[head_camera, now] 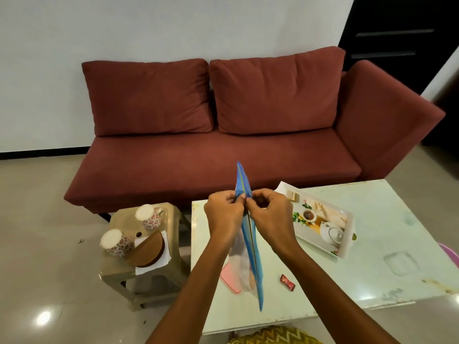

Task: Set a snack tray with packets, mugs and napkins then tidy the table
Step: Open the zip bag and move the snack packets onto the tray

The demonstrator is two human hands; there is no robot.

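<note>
I hold a blue snack packet (250,249) edge-on above the white table (372,281). My left hand (223,209) and my right hand (270,209) both pinch its upper part, close together. A white tray (346,234) printed with a teapot lies on the table to the right of my hands. A small red wrapped sweet (287,282) lies on the table near the packet's lower end. Two floral mugs (149,216) (115,242) stand upside down on a beige stool (173,266) at the left, beside a wooden napkin holder (146,252) with white napkins (154,266).
A red sofa (211,155) stands behind the table and stool. A pink flat object (229,274) lies on the table behind the packet. A yellow patterned cushion (273,336) shows at the bottom edge. A pink object (450,254) peeks in at the right.
</note>
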